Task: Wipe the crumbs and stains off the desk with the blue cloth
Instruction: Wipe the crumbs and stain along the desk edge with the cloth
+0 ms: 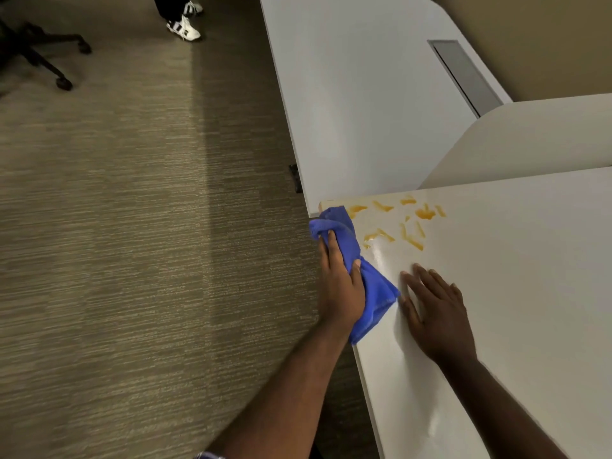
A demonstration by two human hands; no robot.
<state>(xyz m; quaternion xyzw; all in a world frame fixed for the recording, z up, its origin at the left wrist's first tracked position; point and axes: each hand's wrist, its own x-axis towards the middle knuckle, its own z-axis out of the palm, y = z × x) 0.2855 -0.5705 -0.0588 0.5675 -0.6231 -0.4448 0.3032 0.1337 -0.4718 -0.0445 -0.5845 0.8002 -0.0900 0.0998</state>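
Now left hand (pixel 341 286) grips blue cloth (pixel 374 293) at desk (pixel 513 260) edge

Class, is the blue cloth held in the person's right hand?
No, the blue cloth is gripped by the left hand; the right hand lies flat on the white desk.

Blue cloth (pixel 371 283), orange stains (pixel 410 226) on white desk (pixel 516 260), streaked beige-brown carpet (pixel 132 226), black-and-white sneakers (pixel 183 26)

Dim, warm indoor light. A soft glare streak runs down the white table (pixel 496 260) toward 5 o'clock. A broad shadow band crosses the carpet (pixel 132 226) near 12 o'clock. Wide-angle bending curves the edges; slight motion blur throughout.
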